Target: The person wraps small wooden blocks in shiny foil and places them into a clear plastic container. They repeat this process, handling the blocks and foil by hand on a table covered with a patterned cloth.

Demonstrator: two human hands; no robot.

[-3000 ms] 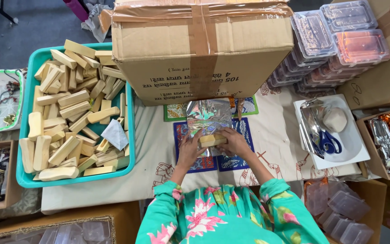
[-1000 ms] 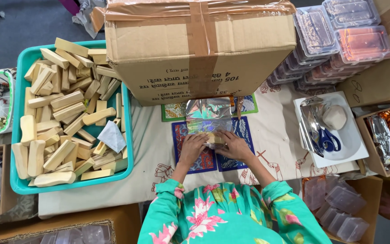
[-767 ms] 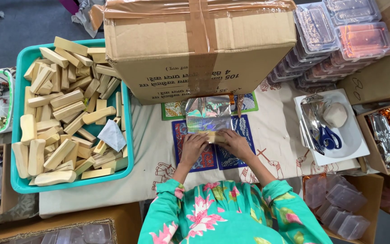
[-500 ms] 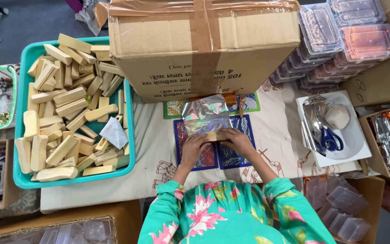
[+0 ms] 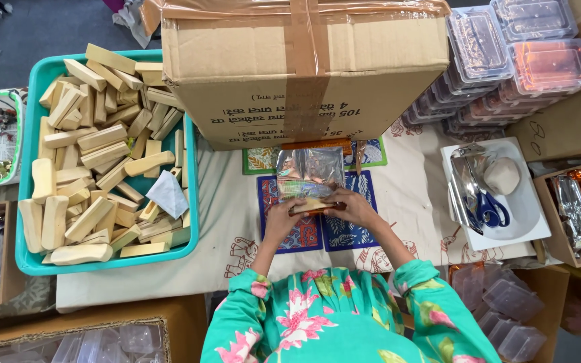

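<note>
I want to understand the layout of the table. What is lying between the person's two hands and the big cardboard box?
In the head view, a shiny foil sheet lies there, spread from the left hand and right hand up to the cardboard box, over patterned mats.

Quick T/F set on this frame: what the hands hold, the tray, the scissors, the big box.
1. Both hands, left hand and right hand, hold a pale block against shiny foil wrap. True.
2. The teal tray holds red balls. False: it holds pale wooden blocks.
3. The blue-handled scissors lie on a white tray. True.
4. The taped cardboard box stands open. False: tape seals it.
</note>
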